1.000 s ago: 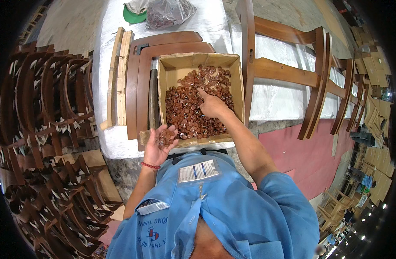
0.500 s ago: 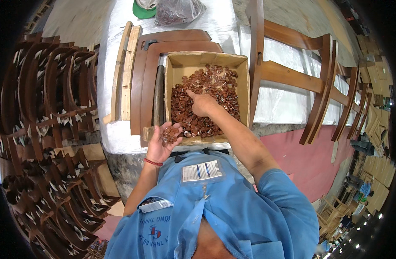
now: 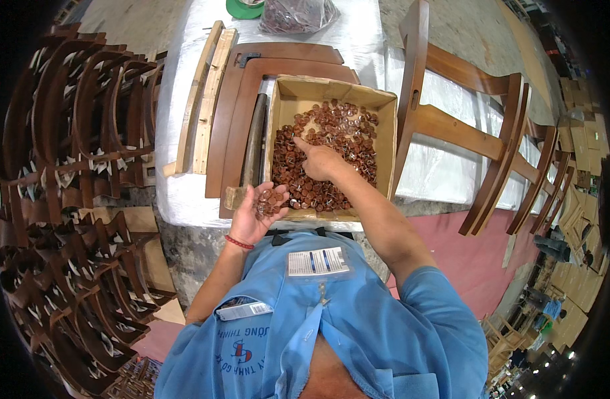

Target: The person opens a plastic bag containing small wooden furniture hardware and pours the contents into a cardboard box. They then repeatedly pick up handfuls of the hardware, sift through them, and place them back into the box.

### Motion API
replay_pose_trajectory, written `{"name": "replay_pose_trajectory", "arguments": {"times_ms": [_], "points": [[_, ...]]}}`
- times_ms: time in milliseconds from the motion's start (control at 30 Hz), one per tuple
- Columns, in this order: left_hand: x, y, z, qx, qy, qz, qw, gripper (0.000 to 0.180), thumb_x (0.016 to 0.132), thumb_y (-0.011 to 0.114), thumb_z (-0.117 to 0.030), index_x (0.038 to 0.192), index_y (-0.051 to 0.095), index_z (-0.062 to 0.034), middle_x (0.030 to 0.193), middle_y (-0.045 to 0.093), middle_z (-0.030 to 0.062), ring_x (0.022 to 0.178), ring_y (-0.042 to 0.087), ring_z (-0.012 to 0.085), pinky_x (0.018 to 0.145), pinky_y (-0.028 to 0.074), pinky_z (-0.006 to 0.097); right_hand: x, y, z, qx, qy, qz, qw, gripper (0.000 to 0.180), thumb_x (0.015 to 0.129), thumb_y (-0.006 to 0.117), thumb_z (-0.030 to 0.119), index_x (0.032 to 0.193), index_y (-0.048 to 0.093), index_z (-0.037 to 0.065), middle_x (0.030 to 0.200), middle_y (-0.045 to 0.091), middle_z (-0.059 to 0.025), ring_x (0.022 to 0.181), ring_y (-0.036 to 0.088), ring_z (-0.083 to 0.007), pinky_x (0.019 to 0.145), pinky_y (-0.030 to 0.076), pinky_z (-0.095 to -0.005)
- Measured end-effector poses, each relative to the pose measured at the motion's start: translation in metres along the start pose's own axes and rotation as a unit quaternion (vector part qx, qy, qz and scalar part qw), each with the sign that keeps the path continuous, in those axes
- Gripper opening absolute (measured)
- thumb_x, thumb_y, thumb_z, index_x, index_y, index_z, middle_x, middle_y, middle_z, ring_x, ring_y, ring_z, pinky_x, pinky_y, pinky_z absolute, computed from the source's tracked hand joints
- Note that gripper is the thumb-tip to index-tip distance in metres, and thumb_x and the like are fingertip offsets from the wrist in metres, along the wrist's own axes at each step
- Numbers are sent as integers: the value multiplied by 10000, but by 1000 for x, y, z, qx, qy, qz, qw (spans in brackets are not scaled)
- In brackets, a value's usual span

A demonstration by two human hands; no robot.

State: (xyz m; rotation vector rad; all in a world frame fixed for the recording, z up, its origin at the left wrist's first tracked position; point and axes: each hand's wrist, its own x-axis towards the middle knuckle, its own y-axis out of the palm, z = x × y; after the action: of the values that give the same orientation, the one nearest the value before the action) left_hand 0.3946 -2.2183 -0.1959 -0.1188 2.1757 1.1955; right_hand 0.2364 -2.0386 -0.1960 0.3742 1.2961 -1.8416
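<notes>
fingers among brown caps, cupped left hand hiding most caps held

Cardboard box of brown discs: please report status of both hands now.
Left hand cupped, holding brown discs. Right hand in cardboard box, fingers on the pile. Nothing in the way.

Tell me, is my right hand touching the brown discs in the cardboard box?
Touching. The head view shows the right hand lying on the heap of brown discs inside the cardboard box, its index finger pressed into them with no gap.
</notes>
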Motion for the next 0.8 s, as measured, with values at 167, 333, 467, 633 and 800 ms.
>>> {"name": "replay_pose_trajectory", "arguments": {"times_ms": [167, 333, 467, 633, 800], "points": [[-1, 1, 0, -2, -1, -5, 1000, 503, 978, 347, -494, 1228, 490, -82, 1262, 547, 163, 1158, 544, 293, 900, 510, 437, 16, -7, 0, -12, 84, -2, 996, 715, 842, 492, 132, 1486, 179, 127, 1150, 584, -279, 1086, 570, -364, 968, 429, -410], [-1, 0, 1, -10, 4, -5, 1000, 496, 981, 340, -488, 1216, 504, -83, 1268, 541, 167, 1156, 546, 295, 894, 517, 431, 2, -16, -13, 54, 107, -19, 993, 708, 853, 482, 131, 1488, 168, 125, 1196, 559, -282, 1123, 551, -360, 992, 407, -398], [0, -2, 1, -17, 0, 2, 1000, 491, 984, 333, -483, 1208, 513, -84, 1267, 540, 170, 1158, 545, 300, 888, 523, 430, 1, -10, -13, 16, 52, -29, 998, 651, 860, 479, 142, 1469, 249, 144, 1198, 572, -248, 1121, 554, -352, 972, 430, -403], [1, -3, 1, -30, -1, 11, 999, 482, 988, 327, -474, 1209, 513, -88, 1265, 541, 169, 1165, 540, 305, 888, 525, 429, 11, -13, -22, 48, 48, -110, 992, 569, 852, 469, 113, 1411, 393, 191, 1227, 566, -219, 1130, 549, -347, 1002, 416, -391], [1, -4, 1, -30, -2, 17, 999, 475, 990, 330, -467, 1210, 514, -89, 1265, 542, 170, 1179, 531, 308, 888, 524, 429, 16, -14, -21, -15, -47, -19, 999, 568, 852, 479, 111, 1404, 406, 221, 1187, 588, -224, 1090, 572, -352, 995, 425, -396]]}}
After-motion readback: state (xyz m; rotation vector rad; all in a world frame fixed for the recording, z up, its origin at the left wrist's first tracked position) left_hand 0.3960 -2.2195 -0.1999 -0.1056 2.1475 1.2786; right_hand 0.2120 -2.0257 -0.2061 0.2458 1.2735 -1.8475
